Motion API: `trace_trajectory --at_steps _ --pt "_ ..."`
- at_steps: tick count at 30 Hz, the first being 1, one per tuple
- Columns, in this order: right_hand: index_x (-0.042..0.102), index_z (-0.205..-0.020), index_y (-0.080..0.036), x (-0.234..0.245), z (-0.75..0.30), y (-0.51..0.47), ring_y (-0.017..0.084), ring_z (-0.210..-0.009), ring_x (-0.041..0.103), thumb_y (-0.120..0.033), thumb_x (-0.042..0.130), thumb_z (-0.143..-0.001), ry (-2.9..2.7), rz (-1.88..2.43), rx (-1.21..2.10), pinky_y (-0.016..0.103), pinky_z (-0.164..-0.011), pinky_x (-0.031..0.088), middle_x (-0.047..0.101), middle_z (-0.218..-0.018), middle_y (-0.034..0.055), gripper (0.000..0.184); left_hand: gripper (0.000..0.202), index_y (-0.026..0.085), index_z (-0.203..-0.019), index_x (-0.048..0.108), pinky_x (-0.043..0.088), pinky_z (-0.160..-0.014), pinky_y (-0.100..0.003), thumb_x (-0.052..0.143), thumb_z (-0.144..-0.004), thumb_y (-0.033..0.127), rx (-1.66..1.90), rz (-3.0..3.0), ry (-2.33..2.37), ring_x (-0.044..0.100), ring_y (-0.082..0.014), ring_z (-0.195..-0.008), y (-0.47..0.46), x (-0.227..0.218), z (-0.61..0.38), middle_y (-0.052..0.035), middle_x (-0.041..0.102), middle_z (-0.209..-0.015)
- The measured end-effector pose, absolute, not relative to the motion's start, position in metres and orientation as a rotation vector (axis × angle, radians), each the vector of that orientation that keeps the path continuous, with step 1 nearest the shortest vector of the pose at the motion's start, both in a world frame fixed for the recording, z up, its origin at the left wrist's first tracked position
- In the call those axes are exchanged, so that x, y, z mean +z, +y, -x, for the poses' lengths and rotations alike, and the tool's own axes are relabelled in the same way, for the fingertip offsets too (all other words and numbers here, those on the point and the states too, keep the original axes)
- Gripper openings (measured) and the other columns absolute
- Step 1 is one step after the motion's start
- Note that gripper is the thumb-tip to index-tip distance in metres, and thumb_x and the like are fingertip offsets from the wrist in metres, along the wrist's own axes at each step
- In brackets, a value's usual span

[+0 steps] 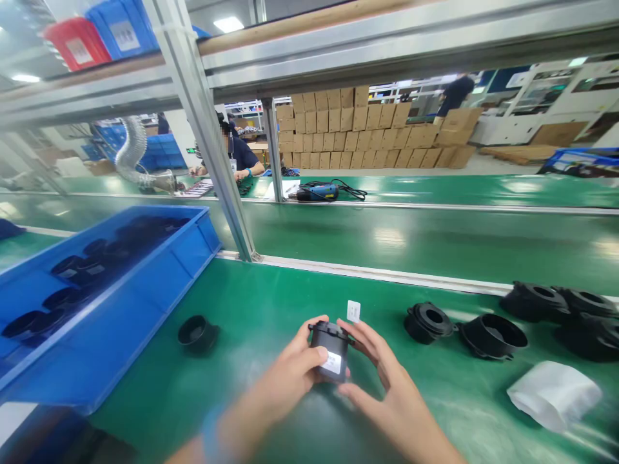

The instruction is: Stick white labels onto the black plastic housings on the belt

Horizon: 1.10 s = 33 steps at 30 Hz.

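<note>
Your left hand (290, 367) is clamped on a black cylindrical housing (331, 336), thumb across the front, the rest of the fingers behind it; the housing is in front of you, low centre of view, lifted over the green bench (387, 425). A white printed label (333, 362) sits on its side, by your thumb tip. Your right hand (387, 380) has thumb and fingers apart, curved around the housing's right side; can't tell if they touch it. A small white tag (353, 311) shows right at your right fingertips, can't tell if stuck to them. To the left, one black cup (197, 335) stands alone on the bench, near a large blue bin (145, 316). That bin holds a lot of round black parts (89, 270), some with white labels, the far ones dark and blurred. To your right: a flanged black part (428, 322), an open black ring (493, 335) just beside it, more black housings (534, 301) behind, and a crumpled white wrap (554, 393) nearer you. Up on the shelf, a red bin (77, 44) and a smaller blue bin (120, 29), side by side, contents hidden. Across the line, a blue corded tool (316, 191), a seated co-worker (242, 158), then stacked brown cartons (353, 129).
</note>
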State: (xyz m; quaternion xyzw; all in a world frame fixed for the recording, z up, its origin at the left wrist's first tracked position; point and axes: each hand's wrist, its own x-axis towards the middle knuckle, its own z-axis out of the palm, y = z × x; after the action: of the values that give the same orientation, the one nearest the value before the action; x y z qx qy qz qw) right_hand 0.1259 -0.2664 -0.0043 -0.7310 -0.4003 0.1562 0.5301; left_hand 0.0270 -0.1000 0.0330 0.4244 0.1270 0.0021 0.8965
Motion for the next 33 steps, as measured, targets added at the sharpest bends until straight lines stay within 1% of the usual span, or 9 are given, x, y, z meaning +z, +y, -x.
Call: trace_trajectory --at_steps 5,8,11,14,17,20,23,28,33 --pt "0.035 -0.145 -0.037 -0.020 -0.116 -0.270 0.022 -0.126 0.056 -0.031 0.073 -0.086 -0.991 1.794 0.149 0.037 -0.108 0.048 0.056 -0.142 0.0015 0.070 0.066 0.015 -0.127 0.045 0.045 -0.075 -0.033 0.073 -0.068 0.021 -0.009 -1.013 0.311 0.063 -0.0201 -0.083 -0.109 0.026 -0.025 -0.0109 0.063 -0.104" --pt "0.038 -0.143 -0.035 -0.022 -0.112 -0.269 0.022 -0.128 0.055 -0.033 0.070 -0.088 -0.994 1.817 0.074 0.036 -0.111 0.045 0.057 -0.141 0.0014 0.064 0.080 0.017 -0.129 0.040 0.045 -0.076 -0.033 0.079 -0.059 0.016 0.024 -1.055 0.399 0.060 -0.0186 -0.084 -0.112 0.021 -0.028 -0.0082 0.062 -0.101" --pt "0.034 -0.144 -0.033 -0.017 -0.112 -0.265 0.019 -0.125 0.057 -0.035 0.068 -0.089 -0.945 1.820 0.134 0.032 -0.109 0.046 0.059 -0.139 0.0012 0.064 0.097 0.017 -0.134 0.033 0.046 -0.080 -0.033 0.088 -0.055 0.020 0.007 -1.042 0.370 0.059 -0.0202 -0.094 -0.109 0.016 -0.031 -0.0097 0.060 -0.108" --pt "0.035 -0.142 -0.033 -0.011 -0.111 -0.262 0.018 -0.123 0.059 -0.038 0.069 -0.087 -0.905 1.801 0.155 0.028 -0.106 0.048 0.060 -0.137 0.0002 0.065 0.101 0.018 -0.138 0.028 0.046 -0.079 -0.032 0.091 -0.059 0.030 -0.026 -1.032 0.315 0.060 -0.0181 -0.089 -0.104 0.013 -0.031 -0.0103 0.058 -0.113" --pt "0.038 -0.140 -0.035 -0.009 -0.111 -0.263 0.018 -0.127 0.056 -0.039 0.071 -0.086 -0.886 1.817 0.129 0.030 -0.109 0.045 0.060 -0.138 -0.0008 0.064 0.087 0.018 -0.137 0.032 0.046 -0.077 -0.031 0.084 -0.072 0.041 -0.027 -1.050 0.277 0.061 -0.0154 -0.080 -0.102 0.011 -0.028 -0.0082 0.059 -0.107" --pt "0.038 -0.139 -0.036 -0.011 -0.113 -0.266 0.018 -0.126 0.057 -0.038 0.072 -0.086 -0.873 1.795 0.166 0.032 -0.110 0.045 0.059 -0.138 0.0001 0.063 0.062 0.020 -0.135 0.038 0.047 -0.085 -0.033 0.069 -0.088 0.046 -0.033 -1.085 0.212 0.063 -0.0168 -0.088 -0.100 0.008 -0.025 -0.0083 0.060 -0.111" --pt "0.038 -0.139 -0.035 -0.015 -0.118 -0.268 0.018 -0.126 0.057 -0.033 0.073 -0.086 -0.888 1.700 0.216 0.031 -0.110 0.047 0.057 -0.140 0.0029 0.063 0.055 0.026 -0.139 0.035 0.045 -0.094 -0.038 0.059 -0.095 0.046 -0.061 -1.099 0.179 0.064 -0.0190 -0.098 -0.097 0.005 -0.024 -0.0096 0.057 -0.125" --pt "0.040 -0.138 -0.030 -0.017 -0.124 -0.273 0.019 -0.128 0.056 -0.026 0.075 -0.086 -0.902 1.553 0.215 0.027 -0.108 0.048 0.057 -0.140 0.0089 0.063 0.072 0.024 -0.144 0.024 0.044 -0.097 -0.042 0.063 -0.091 0.053 -0.074 -0.859 0.089 0.066 -0.0215 -0.099 -0.100 0.009 -0.028 -0.0154 0.052 -0.136" --pt "0.039 -0.139 -0.031 -0.008 -0.120 -0.274 0.022 -0.120 0.062 -0.023 0.074 -0.084 -0.919 1.675 0.133 0.034 -0.105 0.052 0.059 -0.138 0.0080 0.066 0.074 0.023 -0.140 0.039 0.048 -0.093 -0.042 0.075 -0.080 0.047 -0.024 -0.732 0.192 0.062 -0.0255 -0.106 -0.109 0.025 -0.029 -0.0145 0.049 -0.141"
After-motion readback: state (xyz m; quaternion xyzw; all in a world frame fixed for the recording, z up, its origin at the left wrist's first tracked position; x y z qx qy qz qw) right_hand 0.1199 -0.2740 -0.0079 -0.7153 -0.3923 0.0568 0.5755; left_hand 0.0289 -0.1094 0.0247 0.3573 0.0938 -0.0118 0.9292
